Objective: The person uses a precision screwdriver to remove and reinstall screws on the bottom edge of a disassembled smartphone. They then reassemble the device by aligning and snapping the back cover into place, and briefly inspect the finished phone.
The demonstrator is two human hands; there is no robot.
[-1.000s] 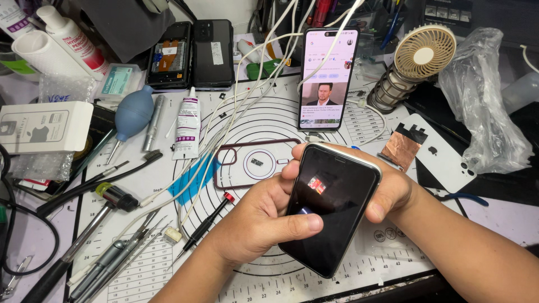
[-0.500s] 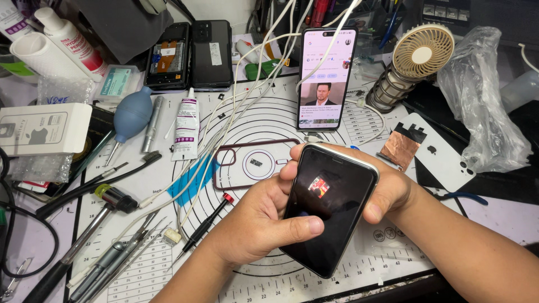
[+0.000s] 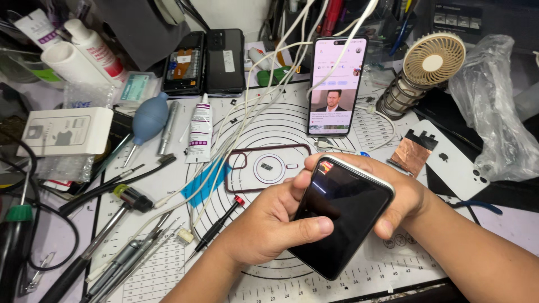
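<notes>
Both hands hold a smartphone [image 3: 342,216] with a dark, reflective screen and a pale frame, tilted over the white work mat [image 3: 281,123]. My left hand [image 3: 269,227] cups its left edge with the thumb lying across the lower glass. My right hand [image 3: 401,193] wraps the top and right edge from behind, fingertips curling over the side. A clear phone case with a dark red rim [image 3: 264,167] lies flat on the mat just beyond the hands.
A second phone [image 3: 336,84] stands propped with a video playing, white cables across it. Two opened phones [image 3: 205,62] lie at the back. Screwdrivers and tweezers [image 3: 129,247], a glue tube [image 3: 199,129], a blue air blower [image 3: 147,120], a small fan [image 3: 424,70], a white back cover [image 3: 455,165].
The bright reflection on the held phone's glass has slid toward its top corner as the phone tilted slightly. Both hands keep their grip in the same place.
</notes>
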